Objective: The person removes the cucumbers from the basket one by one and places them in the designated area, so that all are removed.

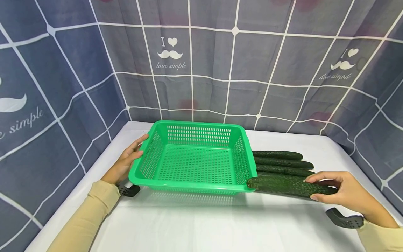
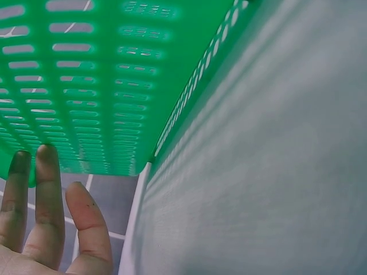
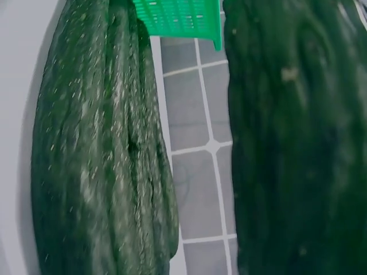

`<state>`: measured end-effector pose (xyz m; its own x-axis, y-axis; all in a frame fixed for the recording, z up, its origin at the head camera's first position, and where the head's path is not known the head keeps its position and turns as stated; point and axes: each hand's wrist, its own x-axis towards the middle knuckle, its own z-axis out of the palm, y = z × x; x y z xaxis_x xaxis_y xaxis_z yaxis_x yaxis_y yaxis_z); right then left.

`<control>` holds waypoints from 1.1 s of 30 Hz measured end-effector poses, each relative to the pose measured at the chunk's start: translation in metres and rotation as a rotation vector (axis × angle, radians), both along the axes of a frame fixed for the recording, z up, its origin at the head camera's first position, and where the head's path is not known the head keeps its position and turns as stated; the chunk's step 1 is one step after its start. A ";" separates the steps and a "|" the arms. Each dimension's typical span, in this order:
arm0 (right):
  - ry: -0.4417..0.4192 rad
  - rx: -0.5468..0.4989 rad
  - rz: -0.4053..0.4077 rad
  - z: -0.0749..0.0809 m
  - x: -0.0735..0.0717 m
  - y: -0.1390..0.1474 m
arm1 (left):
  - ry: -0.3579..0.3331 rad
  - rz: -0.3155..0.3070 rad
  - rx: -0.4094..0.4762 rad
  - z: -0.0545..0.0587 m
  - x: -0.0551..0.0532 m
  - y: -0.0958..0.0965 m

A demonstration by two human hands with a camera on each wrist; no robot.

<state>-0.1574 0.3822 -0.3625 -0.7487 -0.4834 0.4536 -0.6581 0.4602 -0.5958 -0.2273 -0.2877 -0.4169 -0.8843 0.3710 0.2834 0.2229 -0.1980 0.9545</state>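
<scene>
A dark green cucumber is held near its right end by my right hand, thumb on the near side and fingers on the far side. Its left end overlaps the front right corner of a green plastic basket in the head view. Several more cucumbers lie side by side on the table, to the basket's right. In the right wrist view the held cucumber stands apart from the lying ones. My left hand touches the basket's left side, its fingers fairly straight against the slotted wall.
A white cloth covers the table. Grey curtains with white lines hang behind and at both sides. Black wrist mounts sit under both wrists. Inside, the basket shows its bare slotted floor.
</scene>
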 end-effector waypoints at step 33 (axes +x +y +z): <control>0.009 0.050 -0.142 -0.062 -0.001 0.009 | -0.030 0.071 -0.119 0.005 0.000 -0.001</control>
